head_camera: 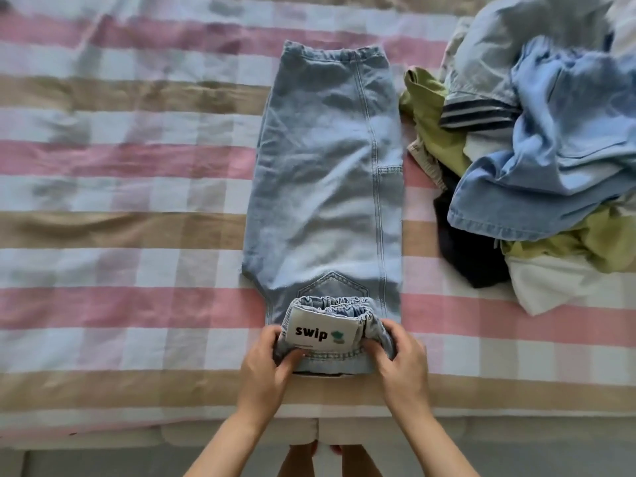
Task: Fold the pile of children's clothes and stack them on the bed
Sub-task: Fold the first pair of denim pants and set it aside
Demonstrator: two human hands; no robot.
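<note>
A pair of light blue children's jeans (327,173) lies lengthwise on the checked bed cover (137,160), legs folded together, cuffs at the far end. The waistband end nearest me is turned over into a small roll with a white "swip" label (321,333) showing. My left hand (268,363) grips the left side of that roll, fingers curled round it. On the roll's right side, my right hand (395,356) grips it with the thumb on top.
A loose pile of clothes (537,160) sits at the right: blue denim pieces, a green garment (433,122), a dark navy item (471,249) and white cloth (550,280). The bed's near edge (103,432) runs below my wrists.
</note>
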